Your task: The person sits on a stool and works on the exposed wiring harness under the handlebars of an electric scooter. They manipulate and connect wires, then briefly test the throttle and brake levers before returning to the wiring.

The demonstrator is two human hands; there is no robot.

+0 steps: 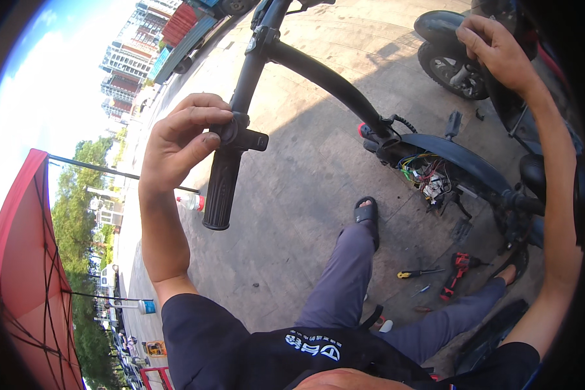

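My left hand (192, 130) pinches a round black handlebar control (229, 132) between thumb and fingers. A block juts from the control's side, just above a ribbed black grip (221, 195) at the end of the handlebar (248, 78). The bar joins a curved black frame (328, 78) of a small electric bike. Coloured wires (429, 175) spill from the bike's open body. Far to the right, my right hand (497, 52) is raised with its fingers curled, over or beside a black fender (442, 29); whatever it may hold is hidden.
On the paving by my feet lie a red and black power drill (458, 276), a yellow-handled screwdriver (413, 273) and a small blue tool (424, 288). A second vehicle's wheel (452, 68) stands at the upper right. A red canopy (26, 260) is at the left.
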